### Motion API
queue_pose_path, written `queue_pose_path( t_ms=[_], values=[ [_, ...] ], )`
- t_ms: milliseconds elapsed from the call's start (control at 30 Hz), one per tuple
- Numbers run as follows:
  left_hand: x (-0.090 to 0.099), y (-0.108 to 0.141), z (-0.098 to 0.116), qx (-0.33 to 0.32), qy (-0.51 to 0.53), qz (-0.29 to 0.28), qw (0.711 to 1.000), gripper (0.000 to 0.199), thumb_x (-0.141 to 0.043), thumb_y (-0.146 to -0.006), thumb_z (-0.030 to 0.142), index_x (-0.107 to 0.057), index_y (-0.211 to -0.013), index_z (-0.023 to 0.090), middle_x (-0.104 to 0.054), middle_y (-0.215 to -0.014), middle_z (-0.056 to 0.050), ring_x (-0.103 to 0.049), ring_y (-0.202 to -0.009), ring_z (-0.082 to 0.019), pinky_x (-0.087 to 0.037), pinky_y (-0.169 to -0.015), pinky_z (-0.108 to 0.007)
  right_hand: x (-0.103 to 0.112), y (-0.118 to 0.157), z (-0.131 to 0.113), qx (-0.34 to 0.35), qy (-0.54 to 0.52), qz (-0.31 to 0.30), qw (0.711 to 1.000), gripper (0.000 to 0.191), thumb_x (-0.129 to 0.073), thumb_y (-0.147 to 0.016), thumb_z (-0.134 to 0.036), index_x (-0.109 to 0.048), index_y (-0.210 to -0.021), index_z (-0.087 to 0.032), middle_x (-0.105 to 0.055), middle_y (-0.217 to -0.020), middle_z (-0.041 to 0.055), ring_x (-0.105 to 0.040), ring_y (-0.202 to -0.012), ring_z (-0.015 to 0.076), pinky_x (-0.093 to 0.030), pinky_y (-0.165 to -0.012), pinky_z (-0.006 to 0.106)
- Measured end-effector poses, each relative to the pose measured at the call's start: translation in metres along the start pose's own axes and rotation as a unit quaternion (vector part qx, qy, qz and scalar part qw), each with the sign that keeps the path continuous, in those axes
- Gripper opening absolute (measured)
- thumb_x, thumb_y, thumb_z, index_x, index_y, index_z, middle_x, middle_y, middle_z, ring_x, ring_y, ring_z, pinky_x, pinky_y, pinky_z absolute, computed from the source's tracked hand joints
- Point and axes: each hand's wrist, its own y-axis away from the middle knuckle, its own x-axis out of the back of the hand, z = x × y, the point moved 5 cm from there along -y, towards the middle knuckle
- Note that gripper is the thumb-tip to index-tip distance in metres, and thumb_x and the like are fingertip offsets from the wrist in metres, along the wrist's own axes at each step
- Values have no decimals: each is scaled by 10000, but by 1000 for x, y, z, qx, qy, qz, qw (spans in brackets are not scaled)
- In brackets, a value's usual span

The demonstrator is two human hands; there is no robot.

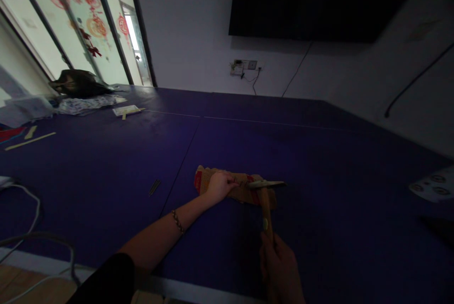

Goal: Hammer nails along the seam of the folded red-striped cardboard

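"My left fingers (231, 182)?"
"Drawn together at the cardboard (242, 194), mid-tabletop (305, 242), toward the near edge. Can't tell what's pinched."
"My right fingers (264, 248)?"
"Closed round the hammer (266, 205), its head over the cardboard's right part. Dark rods (155, 187) lie left."

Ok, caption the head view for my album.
Right hand gripping a hammer, left hand on printed cardboard, purple tabletop beneath.
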Motion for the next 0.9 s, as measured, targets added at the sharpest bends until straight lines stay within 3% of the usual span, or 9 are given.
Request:
queue_pose_path(
  t_ms=[267, 667, 900],
  values=[
    [-4, 0, -4, 13, -7, -21, 1000, 142, -672, -735, 268, -700, -643, 164, -687, -687, -19, -589, -688, -153, -408, -646, -249, 0, -2, 5, -3, -12, -4, 1000, 398, -494, -725, -586, -441, -634, -203, -404, -415, -107, -370, -289, 56, -307, -272, 188],
    [-6, 2, -3, -3, 5, -19, 1000, 120, -665, -745, 264, -713, -683, 173, -692, -716, -15, -595, -719, -151, -405, -664, -243, -1, -2, 5, -11, -2, -1, 1000, 403, -487, -724, -597, -448, -647, -203, -406, -414, -107, -375, -289, 57, -310, -274, 184],
    [-8, 4, -7, 4, 23, -15, 1000, 184, -666, -747, 282, -694, -608, 166, -657, -629, 1, -568, -633, -132, -396, -619, -233, 2, -3, 2, 2, 20, 3, 1000, 424, -485, -714, -612, -464, -612, -201, -425, -408, -91, -397, -286, 70, -332, -279, 202]
  ],
)
